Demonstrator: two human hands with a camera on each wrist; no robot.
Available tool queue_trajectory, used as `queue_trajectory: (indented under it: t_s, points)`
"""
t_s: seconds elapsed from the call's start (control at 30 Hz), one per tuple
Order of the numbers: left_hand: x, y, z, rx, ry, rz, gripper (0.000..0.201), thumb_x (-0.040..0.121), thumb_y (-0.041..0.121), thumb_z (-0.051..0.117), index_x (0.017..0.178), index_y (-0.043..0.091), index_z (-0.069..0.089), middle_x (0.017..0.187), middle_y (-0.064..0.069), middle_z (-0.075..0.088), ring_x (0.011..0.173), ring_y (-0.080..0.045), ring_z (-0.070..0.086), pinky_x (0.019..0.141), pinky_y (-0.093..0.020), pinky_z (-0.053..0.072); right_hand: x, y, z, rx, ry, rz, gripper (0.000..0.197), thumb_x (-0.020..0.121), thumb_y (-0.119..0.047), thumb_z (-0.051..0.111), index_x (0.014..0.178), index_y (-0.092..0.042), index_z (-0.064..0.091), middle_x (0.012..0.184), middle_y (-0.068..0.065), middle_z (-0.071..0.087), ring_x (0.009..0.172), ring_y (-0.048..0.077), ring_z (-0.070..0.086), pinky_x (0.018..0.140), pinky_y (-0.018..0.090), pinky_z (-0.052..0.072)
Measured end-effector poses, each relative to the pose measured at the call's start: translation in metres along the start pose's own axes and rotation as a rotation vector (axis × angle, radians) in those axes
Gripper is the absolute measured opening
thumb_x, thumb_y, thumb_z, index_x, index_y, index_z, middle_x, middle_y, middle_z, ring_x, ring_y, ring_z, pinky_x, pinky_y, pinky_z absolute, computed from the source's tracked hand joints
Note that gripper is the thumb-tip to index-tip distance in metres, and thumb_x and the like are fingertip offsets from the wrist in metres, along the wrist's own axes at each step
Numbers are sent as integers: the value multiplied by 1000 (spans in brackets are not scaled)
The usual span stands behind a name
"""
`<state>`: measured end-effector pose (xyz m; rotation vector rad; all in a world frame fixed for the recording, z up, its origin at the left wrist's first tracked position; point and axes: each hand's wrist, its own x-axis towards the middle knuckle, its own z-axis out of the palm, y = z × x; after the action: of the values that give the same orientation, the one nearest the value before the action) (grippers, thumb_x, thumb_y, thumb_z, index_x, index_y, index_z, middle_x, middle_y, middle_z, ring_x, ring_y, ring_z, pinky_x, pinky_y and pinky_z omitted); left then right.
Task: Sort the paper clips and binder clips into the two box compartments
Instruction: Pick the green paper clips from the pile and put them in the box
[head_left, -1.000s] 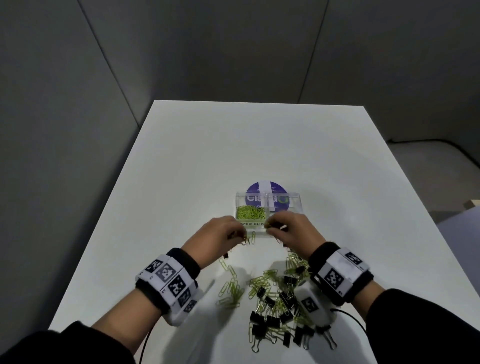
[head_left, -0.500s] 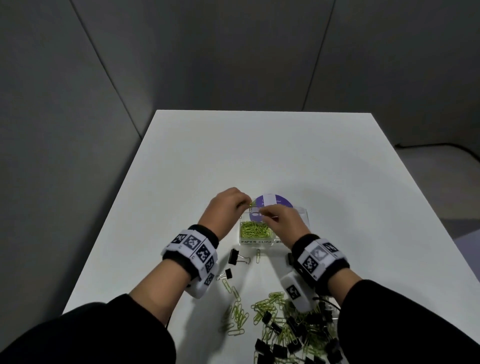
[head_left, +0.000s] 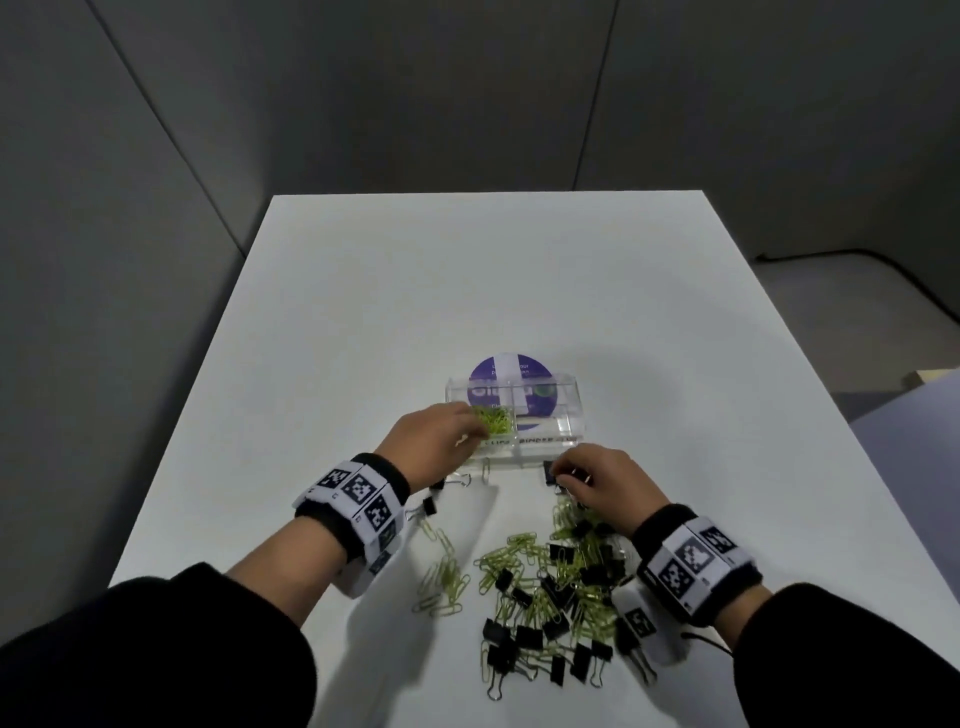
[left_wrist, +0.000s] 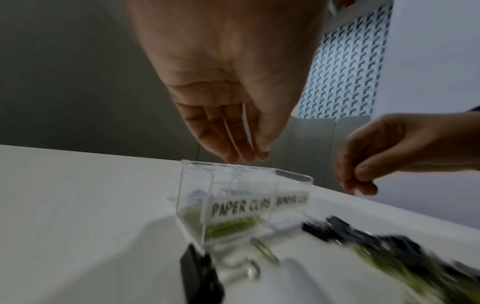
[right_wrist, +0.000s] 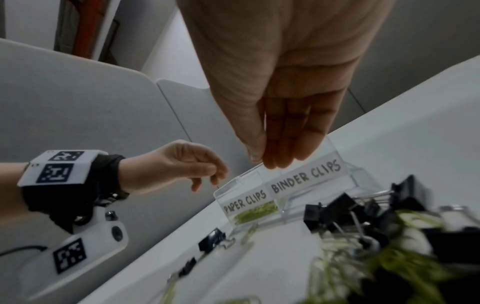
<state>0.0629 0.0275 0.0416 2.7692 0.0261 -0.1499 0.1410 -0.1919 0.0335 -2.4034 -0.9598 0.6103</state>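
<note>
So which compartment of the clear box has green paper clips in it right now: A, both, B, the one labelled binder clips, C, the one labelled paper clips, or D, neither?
C: in the right wrist view the green paper clips lie behind the PAPER CLIPS label of the clear box, while the BINDER CLIPS side shows no green ones.

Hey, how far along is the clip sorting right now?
Early on. Done: some green paper clips lie in the box's left compartment; the binder clip side looks empty. In hand: the left hand is over the paper clip side, what it holds unclear; the right hand reaches a black binder clip. Left: the mixed pile on the table.
</note>
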Motion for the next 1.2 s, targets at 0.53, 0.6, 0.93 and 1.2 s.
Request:
queue_trajectory:
  t_s: [0.53, 0.6, 0.93, 1.2]
  points:
    - [-134, 8, 96, 218, -103, 87, 55, 46, 29, 90, 97, 29, 69, 96, 6, 70, 82, -12, 69, 43, -16, 52, -81, 3, 65, -421, -216, -191, 44, 87, -13, 57, 129, -11, 47, 124, 9, 53, 114, 26, 48, 93, 37, 47]
    - [-127, 12, 101, 180, -55, 91, 50, 50, 20, 90, 96, 26, 70, 93, 4, 70, 80, -13, 69, 42, -18, 52, -74, -1, 71, -418, -183, -183, 40, 87, -9, 56, 126, -11, 49, 121, 10, 55, 110, 27, 51, 89, 37, 49]
    - [-82, 27, 102, 114, -177, 52, 24, 92, 7, 47, 114, 11, 57, 112, -10, 57, 100, -28, 56, 77, -37, 47, -50, -10, 70, -489, -151, -192, 32, 87, -17, 54, 117, -9, 51, 115, 10, 52, 103, 29, 52, 79, 37, 45]
    - [-82, 11, 78, 118, -136, 66, 40, 95, 25, 46, 134, 18, 45, 133, -3, 49, 117, -21, 49, 90, -35, 49, -37, -17, 35, -269, -57, -81, 33, 89, -34, 55, 118, -18, 51, 110, 2, 63, 103, 20, 54, 86, 32, 46]
